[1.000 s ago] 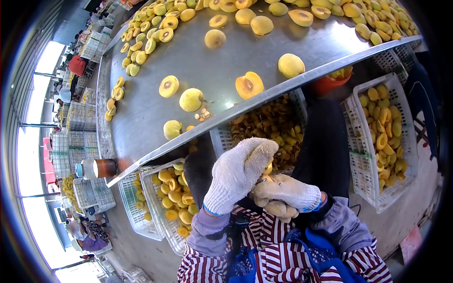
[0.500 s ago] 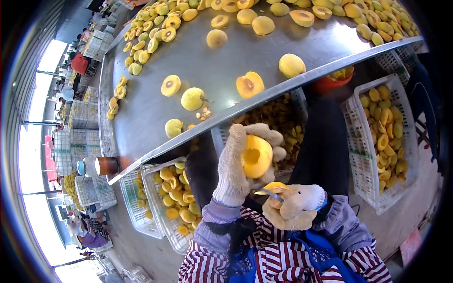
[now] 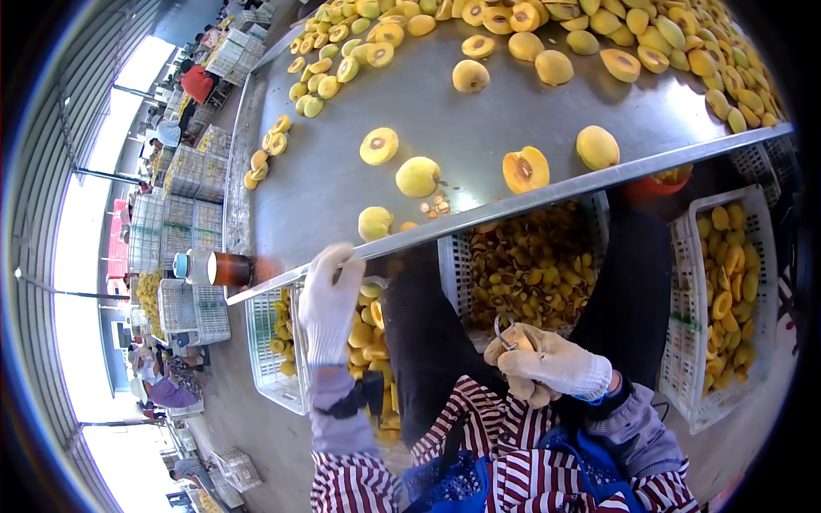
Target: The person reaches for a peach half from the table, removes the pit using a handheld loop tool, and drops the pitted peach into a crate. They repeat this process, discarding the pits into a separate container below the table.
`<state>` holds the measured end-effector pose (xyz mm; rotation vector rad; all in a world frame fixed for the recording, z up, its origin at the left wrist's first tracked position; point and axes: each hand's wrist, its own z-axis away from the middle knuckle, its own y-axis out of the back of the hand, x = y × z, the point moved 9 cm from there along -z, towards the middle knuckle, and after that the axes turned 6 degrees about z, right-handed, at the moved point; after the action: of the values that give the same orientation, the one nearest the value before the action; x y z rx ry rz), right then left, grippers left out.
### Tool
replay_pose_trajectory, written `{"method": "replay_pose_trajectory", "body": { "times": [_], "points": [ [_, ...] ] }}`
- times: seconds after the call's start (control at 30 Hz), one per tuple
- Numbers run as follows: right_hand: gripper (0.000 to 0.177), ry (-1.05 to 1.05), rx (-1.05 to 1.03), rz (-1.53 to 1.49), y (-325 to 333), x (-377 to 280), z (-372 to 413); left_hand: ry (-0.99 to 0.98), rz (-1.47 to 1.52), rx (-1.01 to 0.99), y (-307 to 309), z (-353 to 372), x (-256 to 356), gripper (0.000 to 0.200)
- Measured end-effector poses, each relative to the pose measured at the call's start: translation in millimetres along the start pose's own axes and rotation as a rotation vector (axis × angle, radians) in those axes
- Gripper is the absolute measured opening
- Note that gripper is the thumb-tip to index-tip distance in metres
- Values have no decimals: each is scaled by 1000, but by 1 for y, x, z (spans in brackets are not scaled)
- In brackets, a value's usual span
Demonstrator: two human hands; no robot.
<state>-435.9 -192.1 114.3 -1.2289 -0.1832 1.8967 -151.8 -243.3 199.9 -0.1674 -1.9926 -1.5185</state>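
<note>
My right hand (image 3: 547, 363), in a pale work glove, is closed around a small pitting knife with a curved metal blade (image 3: 503, 329). It is above my lap, in front of a crate of dark yellow fruit scraps (image 3: 534, 274). My left hand (image 3: 332, 299), also gloved, is at the table edge over a crate of yellow peach halves (image 3: 369, 338). Its fingers are bent but apart, with no fruit visible in them. Close by on the table lie a whole-looking peach (image 3: 375, 223), another peach (image 3: 418, 177) and a cut half (image 3: 525, 170).
The metal table (image 3: 316, 205) carries a large heap of peach halves (image 3: 667, 38) at the back. Another crate of halves (image 3: 725, 291) stands at right, near a red bowl (image 3: 657, 186). A brown-filled jar (image 3: 229, 269) sits at the left corner. Other people work among stacked crates (image 3: 175, 231).
My left hand has moved left to the crate, and the hollowed peach half is out of it. The yellow piece at the right hand's blade is gone. The view has shifted left.
</note>
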Motion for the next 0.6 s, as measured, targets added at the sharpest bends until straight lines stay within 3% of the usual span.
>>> {"method": "replay_pose_trajectory", "body": {
  "times": [0.03,0.1,0.23,0.37,0.43,0.53,0.6],
  "points": [
    [34,3,9,7,0,1,-1,-8,-2,-45,-13,-18,4,35],
    [35,21,57,45,6,6,-3,34,-304,-144,-45,-58,-6,51],
    [35,23,82,-57,9,0,3,205,-511,-463,-88,-96,-7,61],
    [34,79,139,-57,17,-6,2,324,657,-421,-102,-91,-8,57],
    [34,85,163,-50,18,-8,4,74,1250,-610,-96,-55,57,61],
    [37,59,188,26,18,-6,0,56,1464,-689,-113,6,103,84],
    [42,69,216,56,19,-7,1,246,1616,-822,-130,36,122,86]
  ]
}}
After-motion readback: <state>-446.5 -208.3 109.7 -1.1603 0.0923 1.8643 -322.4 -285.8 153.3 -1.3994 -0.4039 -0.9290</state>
